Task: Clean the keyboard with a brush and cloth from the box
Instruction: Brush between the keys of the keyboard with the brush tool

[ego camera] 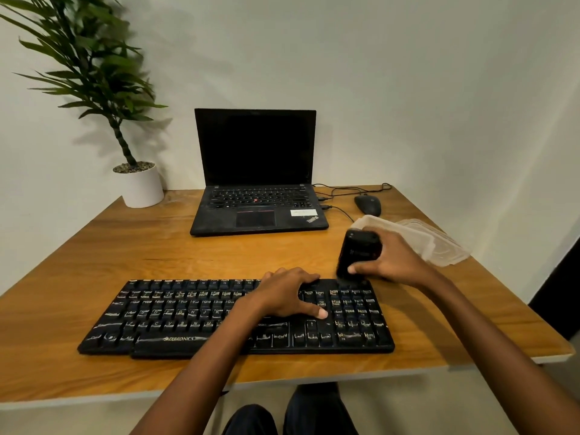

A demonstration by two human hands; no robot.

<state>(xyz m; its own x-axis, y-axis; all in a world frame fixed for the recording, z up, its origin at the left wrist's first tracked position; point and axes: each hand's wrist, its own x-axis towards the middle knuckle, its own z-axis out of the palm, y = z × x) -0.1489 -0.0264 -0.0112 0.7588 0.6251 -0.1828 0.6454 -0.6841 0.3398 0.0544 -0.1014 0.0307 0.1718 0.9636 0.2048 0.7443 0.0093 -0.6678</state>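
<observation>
A black keyboard [188,318] lies along the front of the wooden desk [125,252]. My left hand [284,293] rests flat on its right-middle keys, fingers spread, thumb near the arrow keys. A chunky black brush [357,255] is gripped in my right hand [394,259], its bristle end down on the keyboard's top right corner above the number pad. Behind that hand sits the clear plastic box [439,243] with its lid beside it. No cloth is visible.
An open black laptop [257,196] stands at the back middle, cables running right to a black mouse [367,205]. A potted plant in a white pot [139,186] occupies the back left corner. The desk's front edge is close to my knees.
</observation>
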